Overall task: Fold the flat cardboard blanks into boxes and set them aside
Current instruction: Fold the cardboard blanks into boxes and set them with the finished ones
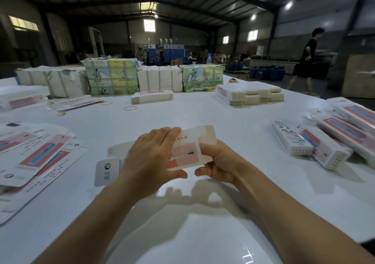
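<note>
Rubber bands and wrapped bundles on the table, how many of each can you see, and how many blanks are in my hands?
Loose rubber bands: 3, at and
Wrapped bundles along the far edge: 4, at and
Blanks held in both hands: 1
Total: 8

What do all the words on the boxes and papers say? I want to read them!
Nothing here reads clearly.
Blank in the hands: red characters along the top, too blurred to read.
Flat blanks at the left: small print and round logos, too small.
Folded boxes at the right: dark label lines, too small.
Green and yellow bundles at the back: printed characters, blurred.
Bottle: label unreadable.
</note>
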### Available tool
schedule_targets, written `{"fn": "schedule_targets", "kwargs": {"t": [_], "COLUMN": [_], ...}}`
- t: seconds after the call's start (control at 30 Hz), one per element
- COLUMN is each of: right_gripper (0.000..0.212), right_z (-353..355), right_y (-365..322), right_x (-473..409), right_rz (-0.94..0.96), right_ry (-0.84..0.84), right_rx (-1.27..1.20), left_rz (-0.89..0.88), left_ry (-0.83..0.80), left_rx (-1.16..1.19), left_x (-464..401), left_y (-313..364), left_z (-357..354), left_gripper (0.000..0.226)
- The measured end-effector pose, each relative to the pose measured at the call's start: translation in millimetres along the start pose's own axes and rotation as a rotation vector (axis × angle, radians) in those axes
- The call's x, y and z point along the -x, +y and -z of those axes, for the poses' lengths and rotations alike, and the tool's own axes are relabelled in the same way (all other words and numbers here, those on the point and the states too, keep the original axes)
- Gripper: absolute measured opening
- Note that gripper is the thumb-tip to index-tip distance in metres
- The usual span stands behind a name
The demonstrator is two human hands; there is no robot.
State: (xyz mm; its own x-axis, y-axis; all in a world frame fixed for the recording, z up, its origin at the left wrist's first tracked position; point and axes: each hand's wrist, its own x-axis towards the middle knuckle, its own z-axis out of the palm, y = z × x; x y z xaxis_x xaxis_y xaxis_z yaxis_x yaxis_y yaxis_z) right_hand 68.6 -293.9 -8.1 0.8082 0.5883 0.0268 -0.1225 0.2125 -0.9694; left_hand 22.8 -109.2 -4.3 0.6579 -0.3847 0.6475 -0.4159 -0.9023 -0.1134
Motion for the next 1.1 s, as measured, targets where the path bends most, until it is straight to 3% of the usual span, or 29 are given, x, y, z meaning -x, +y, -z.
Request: {"fn": "schedule_targets", "kwargs": {"t": [0.2,0.5,0.67,0.77,0.83,0.87,0.97,1.1], "right_gripper": [0.022,0.032,0.018,0.024,0.016,0.016,0.028,0.033], "right_z": [0.4,3.5,1.6,0.4,-3.6,-7.2,-16.9,-21.1], "right_y": [11.0,7.6,2.2,4.0,10.2,14.0,26.3,27.1], "right_x": [-7.5,-9.0,-8.5,-12.2,-10.0,-8.5,-11.3,-11.6], "right_rz": [-0.011,-0.085,-0.128,0.073,0.384,0.514,0.591,0.514], "right_ry": [0.147,0.254,0.325,0.584,0.811,0.846,0.716,0.664], "right_rx": [0.239,0.189,0.075,0.03,0.378,0.585,0.874,0.815], "left_rz": [0.072,0.182,0.239,0.438,0.506,0.526,0.549,0.493], "left_ry": [-0.048,-0.137,-0.159,-0.165,-0.147,-0.138,-0.128,-0.145], "left_rx": [-0.012,0.004,0.143,0.337,0.32,0.308,0.316,0.274], "left_x": [0.4,-2.5,-0.8,-3.7,-4.0,-3.9,-4.3,-5.1], "left_y": [2.5,2.6,3.6,-3.1,-8.8,-9.7,-7.0,1.4], "left_z": [4.9,-4.7,-8.0,-6.4,-6.2,-6.2,-7.6,-12.1], "left_gripper": [0.074,0.073,0.058,0.059,0.057,0.056,0.058,0.069]}}
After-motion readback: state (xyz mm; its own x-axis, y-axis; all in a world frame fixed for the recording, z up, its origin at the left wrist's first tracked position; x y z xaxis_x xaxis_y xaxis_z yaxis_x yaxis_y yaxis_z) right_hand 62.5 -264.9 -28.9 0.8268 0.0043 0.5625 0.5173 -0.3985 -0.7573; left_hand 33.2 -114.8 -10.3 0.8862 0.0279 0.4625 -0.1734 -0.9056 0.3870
